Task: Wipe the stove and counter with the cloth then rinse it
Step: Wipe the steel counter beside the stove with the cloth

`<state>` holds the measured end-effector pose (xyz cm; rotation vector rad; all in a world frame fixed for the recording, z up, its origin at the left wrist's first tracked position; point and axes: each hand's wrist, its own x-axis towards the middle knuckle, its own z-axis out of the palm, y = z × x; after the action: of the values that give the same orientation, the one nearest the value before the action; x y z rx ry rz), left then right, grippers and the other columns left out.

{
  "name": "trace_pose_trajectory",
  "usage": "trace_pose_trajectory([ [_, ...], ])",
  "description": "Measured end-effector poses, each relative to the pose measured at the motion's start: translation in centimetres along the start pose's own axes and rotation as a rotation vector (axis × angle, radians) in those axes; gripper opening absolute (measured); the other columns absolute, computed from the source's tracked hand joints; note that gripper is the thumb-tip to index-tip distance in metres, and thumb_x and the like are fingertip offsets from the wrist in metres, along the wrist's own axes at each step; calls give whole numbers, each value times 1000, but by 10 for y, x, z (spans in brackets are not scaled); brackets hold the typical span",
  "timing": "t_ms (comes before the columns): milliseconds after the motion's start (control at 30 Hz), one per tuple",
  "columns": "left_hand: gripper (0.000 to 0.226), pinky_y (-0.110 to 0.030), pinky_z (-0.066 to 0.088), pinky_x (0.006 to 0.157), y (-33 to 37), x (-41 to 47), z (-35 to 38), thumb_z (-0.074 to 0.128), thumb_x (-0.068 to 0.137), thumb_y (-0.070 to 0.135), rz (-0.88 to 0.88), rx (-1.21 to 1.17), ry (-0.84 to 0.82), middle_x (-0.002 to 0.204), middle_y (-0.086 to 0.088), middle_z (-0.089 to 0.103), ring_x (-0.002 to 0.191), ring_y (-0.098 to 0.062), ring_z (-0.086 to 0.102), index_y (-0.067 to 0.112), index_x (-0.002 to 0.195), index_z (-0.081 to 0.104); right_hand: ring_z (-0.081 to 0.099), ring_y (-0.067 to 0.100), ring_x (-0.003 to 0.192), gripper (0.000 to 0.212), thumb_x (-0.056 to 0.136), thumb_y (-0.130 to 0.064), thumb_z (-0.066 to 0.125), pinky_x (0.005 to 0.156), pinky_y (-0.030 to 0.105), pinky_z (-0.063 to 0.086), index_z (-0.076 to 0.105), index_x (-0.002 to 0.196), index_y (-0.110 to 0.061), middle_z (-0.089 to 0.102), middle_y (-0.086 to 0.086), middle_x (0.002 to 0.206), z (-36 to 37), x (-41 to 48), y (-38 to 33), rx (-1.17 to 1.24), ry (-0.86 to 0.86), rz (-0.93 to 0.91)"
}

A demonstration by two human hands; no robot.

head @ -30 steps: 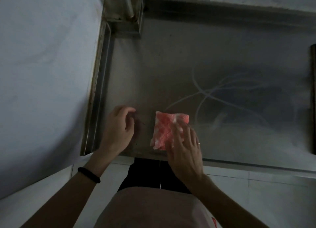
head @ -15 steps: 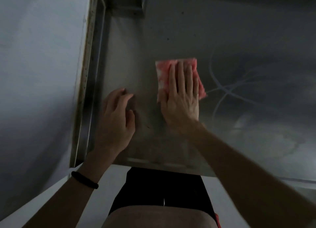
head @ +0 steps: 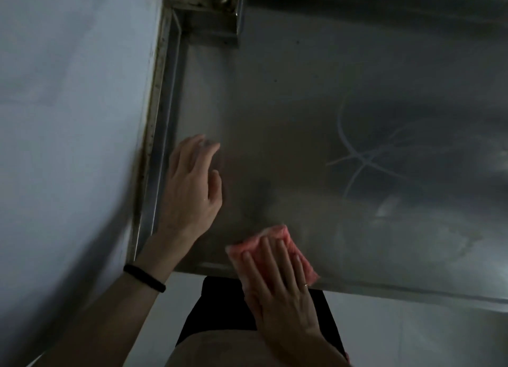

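- My right hand [head: 277, 281] lies flat on the cloth [head: 275, 249], fingers spread and pressing it down on the desk [head: 288, 119]; this grip is a flat press with the hand open, no pinch and no closing round the cloth.
- The cloth sits at the very front edge of the desk, directly under my right fingers, its near part hidden beneath my palm. Its far end pokes out beyond my fingertips, and one corner sticks out to the right.
- Everything left to wipe lies away from me and to the right, so I judge the next stroke has to push forward, off the edge and back across the metal.
- The cloth's long axis appears to run roughly along my fingers, tilted a little to the left, though my hand covers too much of it to be sure.
- My left hand [head: 192, 185] rests open on the desk near the left rim [head: 162, 135], fingers loosely spread, holding nothing. It is beside the cloth but clear of it; the right hand alone is on it.
- The cloth looks pink-red with paler patches, folded into a small, thick, soft pad, slightly bunched at its far end.
- The desk is dull steel with pale curved streaks [head: 357, 157] to the right.
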<state>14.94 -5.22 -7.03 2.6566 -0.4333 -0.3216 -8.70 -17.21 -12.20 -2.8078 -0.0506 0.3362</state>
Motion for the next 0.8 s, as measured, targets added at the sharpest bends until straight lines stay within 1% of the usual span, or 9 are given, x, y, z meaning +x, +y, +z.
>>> trace_pose_trajectory([
  [67, 59, -52, 30, 127, 0, 7, 1, 57, 102, 16, -3, 47, -45, 169, -19, 31, 158, -38, 24, 10, 159, 42, 15, 38, 160, 65, 103, -43, 46, 126, 57, 16, 30, 164, -27, 19, 12, 172, -5, 15, 6, 4, -14, -38],
  [167, 66, -54, 20, 131, -1, 19, 0, 52, 105, 24, 11, 49, -45, 176, -13, 13, 163, -33, 7, 20, 166, 27, 8, 36, 161, 62, 107, -41, 43, 130, 53, 7, 24, 164, -30, 20, 12, 172, -25, 84, 23, 13, 52, -74],
  [233, 61, -58, 21, 129, -1, 26, -3, 46, 106, 24, 42, 7, 21, 174, -16, 16, 162, -36, 10, 17, 164, 30, 10, 37, 160, 60, 108, -41, 45, 130, 52, 5, 25, 163, -31, 21, 12, 171, -42, 144, 36, 15, 104, -71],
  [367, 61, -57, 19, 130, -4, 30, -13, 40, 106, 31, 38, 26, 111, 173, -16, 20, 161, -36, 15, 14, 164, 32, -14, 35, 160, 61, 111, -48, 24, 129, 51, -11, 2, 166, -34, -9, 9, 175, -73, 268, 61, -56, 12, -102],
  [433, 60, -53, 18, 131, -9, 30, -15, 38, 107, 33, 61, 51, 130, 173, -17, 21, 161, -37, 18, 14, 164, 32, -20, 32, 159, 63, 111, -48, 21, 126, 47, -20, -5, 166, -32, -17, 8, 174, -88, 317, 69, -52, -23, -57],
  [500, 61, -53, 19, 131, -11, 32, -16, 36, 107, 37, 61, 57, 136, 173, -17, 20, 161, -37, 19, 16, 164, 31, -22, 31, 159, 63, 112, -48, 20, 126, 47, -19, -8, 166, -30, -19, 10, 173, -94, 337, 67, -25, -35, 10],
  [600, 62, -56, 19, 130, -7, 37, -12, 34, 107, 38, 39, 24, 113, 174, -15, 17, 162, -35, 14, 18, 165, 28, -17, 33, 160, 65, 112, -47, 25, 129, 52, -8, -3, 167, -28, -15, 11, 174, -81, 296, 48, 5, 21, 76],
  [700, 63, -57, 18, 129, 9, 44, -2, 32, 107, 40, 78, -16, 60, 175, -15, 15, 163, -34, 10, 20, 166, 25, -5, 36, 161, 65, 110, -47, 37, 129, 57, 4, 12, 167, -27, -2, 11, 174, -49, 191, 21, 77, 78, 111],
  [800, 64, -55, 17, 131, 35, 55, 18, 26, 106, 44, 141, -3, 15, 174, -18, 15, 162, -36, 9, 23, 167, 24, 5, 35, 162, 59, 111, -43, 34, 128, 59, 16, 19, 166, -28, 10, 10, 174, -21, 96, 5, 146, 70, 204],
])
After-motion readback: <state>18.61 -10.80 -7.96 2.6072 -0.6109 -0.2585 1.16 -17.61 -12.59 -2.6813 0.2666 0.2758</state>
